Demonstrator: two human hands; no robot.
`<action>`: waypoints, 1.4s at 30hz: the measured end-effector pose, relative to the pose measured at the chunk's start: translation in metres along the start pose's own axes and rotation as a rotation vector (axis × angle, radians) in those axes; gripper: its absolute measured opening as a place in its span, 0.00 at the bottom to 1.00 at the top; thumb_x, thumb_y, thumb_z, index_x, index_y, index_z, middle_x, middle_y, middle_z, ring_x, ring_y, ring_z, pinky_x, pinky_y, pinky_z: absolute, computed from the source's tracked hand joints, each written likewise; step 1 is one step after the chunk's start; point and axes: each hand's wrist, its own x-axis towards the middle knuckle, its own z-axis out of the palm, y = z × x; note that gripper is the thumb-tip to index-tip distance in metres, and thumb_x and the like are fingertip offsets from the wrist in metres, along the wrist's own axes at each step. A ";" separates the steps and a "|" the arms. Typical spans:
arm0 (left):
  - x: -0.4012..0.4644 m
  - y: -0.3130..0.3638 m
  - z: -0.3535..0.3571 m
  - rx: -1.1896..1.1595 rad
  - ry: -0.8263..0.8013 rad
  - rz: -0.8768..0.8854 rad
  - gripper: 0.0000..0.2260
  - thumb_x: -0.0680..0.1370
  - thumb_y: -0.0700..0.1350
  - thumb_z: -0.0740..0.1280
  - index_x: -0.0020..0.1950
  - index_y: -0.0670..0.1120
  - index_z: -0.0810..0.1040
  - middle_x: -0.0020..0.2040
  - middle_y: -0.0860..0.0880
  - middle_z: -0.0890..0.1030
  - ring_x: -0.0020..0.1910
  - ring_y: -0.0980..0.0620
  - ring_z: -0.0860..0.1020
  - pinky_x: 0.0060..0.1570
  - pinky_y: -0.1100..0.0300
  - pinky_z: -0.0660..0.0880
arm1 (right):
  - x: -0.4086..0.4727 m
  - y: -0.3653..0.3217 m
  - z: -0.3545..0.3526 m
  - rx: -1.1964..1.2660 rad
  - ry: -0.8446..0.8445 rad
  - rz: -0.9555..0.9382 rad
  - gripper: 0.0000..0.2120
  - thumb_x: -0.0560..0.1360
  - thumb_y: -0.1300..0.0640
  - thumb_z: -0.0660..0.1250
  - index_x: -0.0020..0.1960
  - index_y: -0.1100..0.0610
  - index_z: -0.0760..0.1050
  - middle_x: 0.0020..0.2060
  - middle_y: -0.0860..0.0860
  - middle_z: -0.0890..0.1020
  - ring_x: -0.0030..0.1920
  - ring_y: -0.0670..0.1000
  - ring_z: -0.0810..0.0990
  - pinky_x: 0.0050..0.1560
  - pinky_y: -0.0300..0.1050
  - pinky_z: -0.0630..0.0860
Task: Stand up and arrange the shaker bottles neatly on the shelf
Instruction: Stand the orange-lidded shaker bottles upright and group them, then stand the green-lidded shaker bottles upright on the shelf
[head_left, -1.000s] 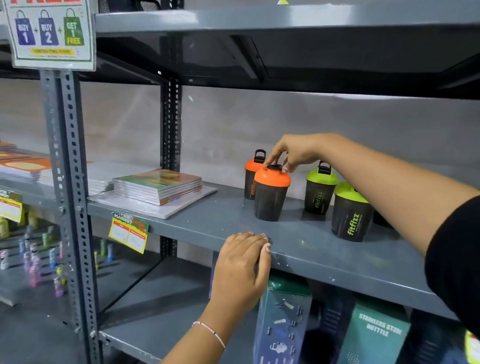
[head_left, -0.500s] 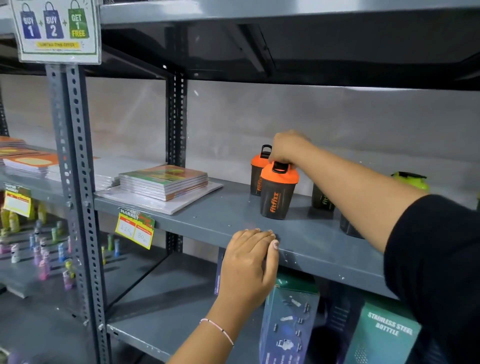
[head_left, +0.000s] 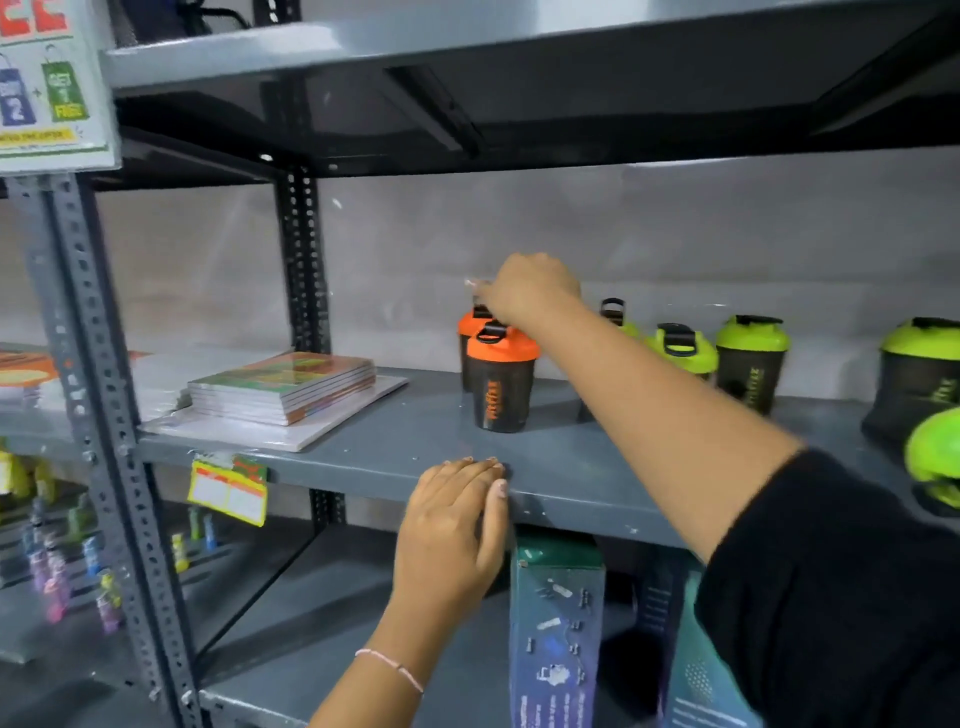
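Two black shaker bottles with orange lids stand one behind the other on the grey shelf (head_left: 384, 436). The front orange bottle (head_left: 500, 387) stands free. My right hand (head_left: 530, 288) reaches over it, fingers curled down onto the lid loop of the rear orange bottle (head_left: 466, 325), which is mostly hidden. To the right, several green-lidded shaker bottles (head_left: 750, 358) stand upright in a loose group. Another green-lidded bottle (head_left: 935, 462) shows only partly at the right edge. My left hand (head_left: 457, 525) rests flat on the shelf's front lip, holding nothing.
A stack of notebooks (head_left: 283, 387) lies on the shelf's left part. The shelf above (head_left: 467, 47) hangs low overhead. Boxed steel bottles (head_left: 556, 618) stand on the shelf below. A yellow price tag (head_left: 228, 486) hangs from the lip. Small coloured bottles (head_left: 52, 582) fill the lower left rack.
My right hand has left the front orange bottle's lid and moved up and back to the rear orange bottle. The view has swung right, bringing more green-lidded bottles into sight. My left hand has stayed put.
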 end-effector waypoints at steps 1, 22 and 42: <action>0.000 0.001 -0.001 0.002 -0.014 0.002 0.16 0.81 0.46 0.58 0.54 0.42 0.84 0.55 0.49 0.84 0.56 0.48 0.80 0.61 0.51 0.73 | -0.019 0.008 -0.008 0.097 0.063 0.005 0.29 0.75 0.33 0.59 0.57 0.58 0.78 0.57 0.58 0.81 0.58 0.60 0.78 0.43 0.48 0.69; 0.015 0.157 0.087 -0.098 -0.158 0.094 0.15 0.79 0.52 0.59 0.51 0.49 0.85 0.49 0.54 0.86 0.50 0.54 0.83 0.53 0.57 0.76 | -0.164 0.352 -0.033 0.504 0.688 0.455 0.43 0.62 0.51 0.80 0.69 0.51 0.58 0.63 0.59 0.73 0.57 0.61 0.76 0.50 0.50 0.71; 0.009 0.164 0.098 -0.057 -0.024 0.052 0.19 0.81 0.51 0.56 0.50 0.47 0.86 0.50 0.53 0.86 0.52 0.53 0.83 0.54 0.56 0.75 | -0.052 0.363 -0.109 0.012 -0.502 0.187 0.56 0.57 0.30 0.75 0.77 0.45 0.54 0.75 0.48 0.63 0.69 0.57 0.69 0.63 0.57 0.73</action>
